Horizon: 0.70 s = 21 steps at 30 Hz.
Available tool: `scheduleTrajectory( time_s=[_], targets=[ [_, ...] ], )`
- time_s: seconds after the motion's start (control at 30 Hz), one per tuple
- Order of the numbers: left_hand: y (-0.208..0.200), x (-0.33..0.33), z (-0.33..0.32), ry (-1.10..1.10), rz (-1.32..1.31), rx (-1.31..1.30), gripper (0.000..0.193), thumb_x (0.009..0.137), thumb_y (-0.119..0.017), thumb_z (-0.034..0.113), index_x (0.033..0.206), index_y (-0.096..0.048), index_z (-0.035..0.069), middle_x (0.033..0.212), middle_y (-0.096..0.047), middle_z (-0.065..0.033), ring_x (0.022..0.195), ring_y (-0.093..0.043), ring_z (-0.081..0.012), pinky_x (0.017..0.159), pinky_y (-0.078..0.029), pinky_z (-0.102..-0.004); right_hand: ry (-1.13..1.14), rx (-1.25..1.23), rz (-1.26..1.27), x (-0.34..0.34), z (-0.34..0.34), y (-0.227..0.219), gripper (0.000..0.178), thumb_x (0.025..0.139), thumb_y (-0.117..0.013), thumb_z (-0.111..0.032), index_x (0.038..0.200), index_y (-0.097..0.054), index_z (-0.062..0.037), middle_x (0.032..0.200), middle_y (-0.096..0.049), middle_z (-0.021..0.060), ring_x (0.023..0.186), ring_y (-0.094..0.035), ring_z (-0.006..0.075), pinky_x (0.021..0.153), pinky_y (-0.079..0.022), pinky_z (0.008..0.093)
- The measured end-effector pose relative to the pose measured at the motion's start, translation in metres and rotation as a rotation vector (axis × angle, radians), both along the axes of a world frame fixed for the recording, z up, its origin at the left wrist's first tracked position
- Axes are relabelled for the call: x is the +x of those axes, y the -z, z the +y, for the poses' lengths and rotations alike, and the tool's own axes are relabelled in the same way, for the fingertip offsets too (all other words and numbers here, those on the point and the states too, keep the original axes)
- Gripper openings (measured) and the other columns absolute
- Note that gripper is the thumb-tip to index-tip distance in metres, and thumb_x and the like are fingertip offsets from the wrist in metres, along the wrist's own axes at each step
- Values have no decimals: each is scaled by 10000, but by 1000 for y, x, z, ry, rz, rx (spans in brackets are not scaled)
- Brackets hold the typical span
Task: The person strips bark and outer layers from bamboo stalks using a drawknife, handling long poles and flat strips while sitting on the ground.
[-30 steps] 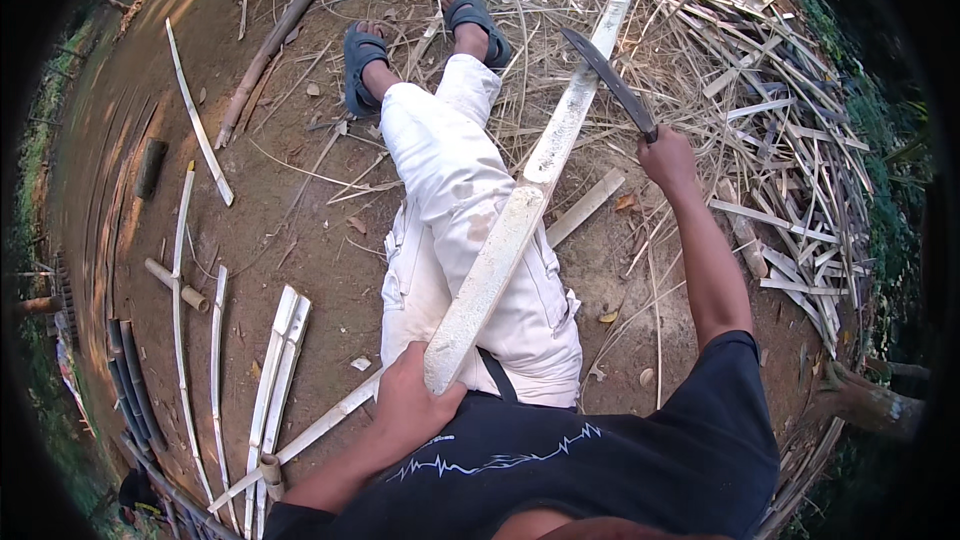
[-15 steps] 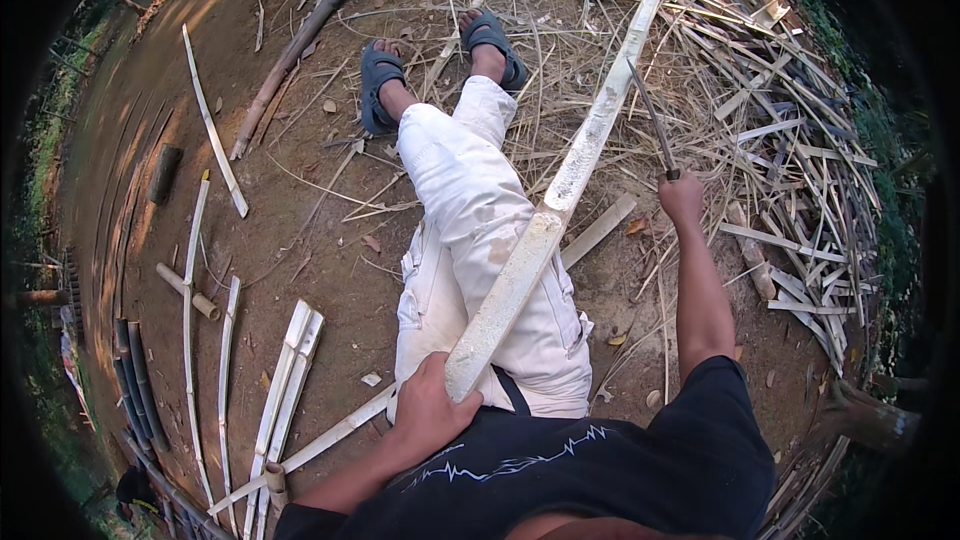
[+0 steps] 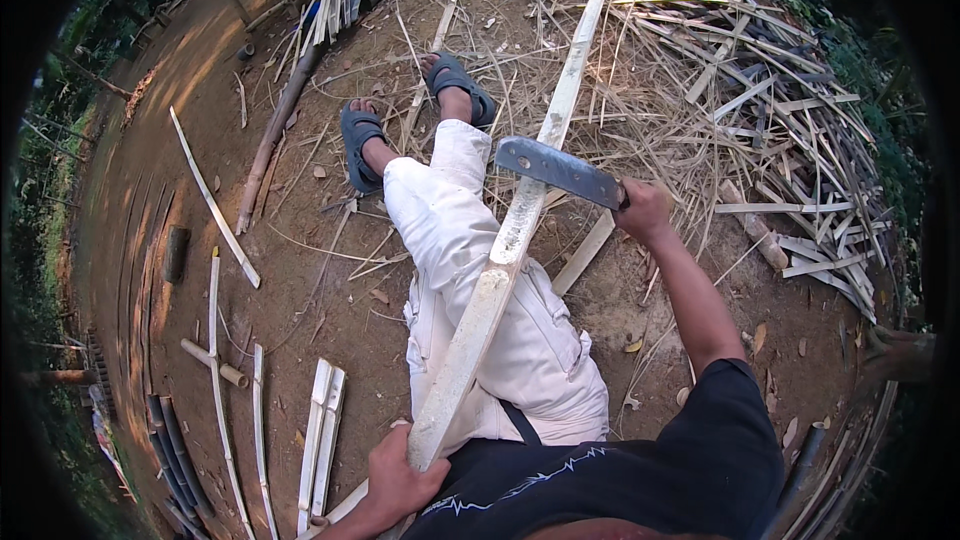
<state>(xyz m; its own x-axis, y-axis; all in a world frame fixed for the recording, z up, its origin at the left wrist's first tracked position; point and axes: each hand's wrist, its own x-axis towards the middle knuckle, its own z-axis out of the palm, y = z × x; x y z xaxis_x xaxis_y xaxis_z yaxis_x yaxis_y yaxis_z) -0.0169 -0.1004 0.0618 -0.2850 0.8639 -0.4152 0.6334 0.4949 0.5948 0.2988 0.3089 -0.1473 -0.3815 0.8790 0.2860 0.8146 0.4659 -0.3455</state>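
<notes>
A long split bamboo slat (image 3: 468, 332), pale inner face up, slants across my white trousers from my waist to the far litter. Its near end is gripped by my left hand (image 3: 402, 475), thumb on one edge and fingers on the other. My right hand (image 3: 645, 210) is wrapped round the handle of a wide dark machete (image 3: 562, 173), which has holes near its tip. The blade lies broadside across the slat beyond the node, just past my knees; whether it touches the slat I cannot tell. Most of the handle is hidden in my fist.
Thin bamboo shavings (image 3: 625, 90) cover the ground beyond my sandals (image 3: 362, 145). At the right rises a heap of split bamboo pieces (image 3: 800, 140). Several loose slats (image 3: 322, 430) lie to my left, near dark bamboo tubes (image 3: 178, 455). A long pole (image 3: 275, 145) rests at the far left.
The machete has swung left, from pointing away beside the slat to lying broadside across it. My right hand has moved slightly left; my left hand still grips the slat's near end.
</notes>
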Motion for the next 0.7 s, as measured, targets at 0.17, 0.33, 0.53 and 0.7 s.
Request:
scheduleTrajectory(
  time_s=[0.17,0.33,0.53,0.7],
  targets=[
    [-23,-9,-70,-3,18,-6,491,633,-813,167,1038,-636,-47,826,-698,-199,735,-716,-297,685,-560,-393,598,-408,-240,39,137,-22,358,846,-621,-246,1098,-731,-16,1149,-699,241,1075,-677,414,919,-552,452],
    [-6,-10,-66,-64,112,1,463,612,-820,173,989,-656,-41,814,-698,-207,750,-720,-317,691,-560,-397,899,-518,114,59,141,46,419,807,-612,-284,1064,-732,24,1111,-704,266,1094,-676,373,945,-526,425],
    [11,-4,-29,-69,117,97,457,647,-806,177,1018,-646,-37,849,-699,-217,768,-719,-355,715,-566,-414,1081,-605,197,21,-36,99,444,805,-695,-426,961,-741,-13,979,-725,245,971,-697,410,862,-535,498],
    [53,-16,37,-18,42,204,445,652,-793,181,1013,-666,-46,838,-713,-213,758,-723,-321,724,-563,-390,1174,-312,-51,49,-200,140,395,780,-737,-284,1086,-670,-44,1106,-633,180,1116,-560,375,1038,-411,459]
  ],
)
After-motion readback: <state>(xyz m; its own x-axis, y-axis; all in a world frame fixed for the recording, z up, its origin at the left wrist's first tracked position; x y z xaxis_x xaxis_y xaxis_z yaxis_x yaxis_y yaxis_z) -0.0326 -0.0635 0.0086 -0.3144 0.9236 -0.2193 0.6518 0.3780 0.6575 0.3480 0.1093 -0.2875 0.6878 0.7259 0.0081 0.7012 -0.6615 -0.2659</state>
